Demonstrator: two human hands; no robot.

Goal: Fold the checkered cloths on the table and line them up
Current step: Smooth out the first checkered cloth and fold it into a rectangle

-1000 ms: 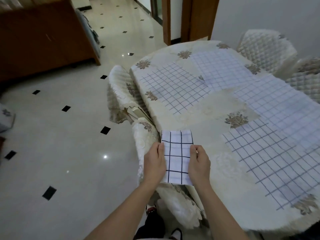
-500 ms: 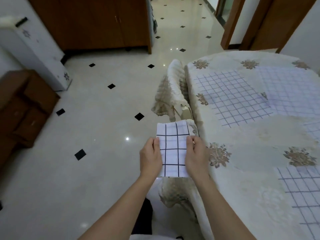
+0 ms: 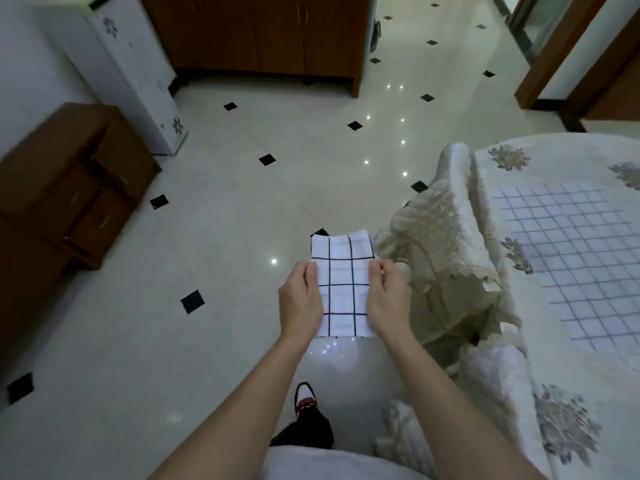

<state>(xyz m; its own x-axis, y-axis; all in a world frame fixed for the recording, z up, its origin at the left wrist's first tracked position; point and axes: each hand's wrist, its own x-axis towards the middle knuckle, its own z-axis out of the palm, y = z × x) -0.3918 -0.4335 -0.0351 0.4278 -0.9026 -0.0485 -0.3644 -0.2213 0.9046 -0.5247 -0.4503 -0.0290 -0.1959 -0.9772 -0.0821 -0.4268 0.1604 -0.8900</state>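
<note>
I have the folded checkered cloth [image 3: 343, 289] pinched along its 2 long edges, left hand [image 3: 300, 299] and right hand [image 3: 388, 299], held in the air over the floor. Its long axis runs near to far. The table [image 3: 554, 341] lies to the right, nearer my right hand, so I judge the cloth must travel that way.

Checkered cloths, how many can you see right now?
2. One folded checkered cloth is held in the air over the floor between the left hand and right hand. One unfolded checkered cloth lies on the table, at right. More may be out of view.
</note>
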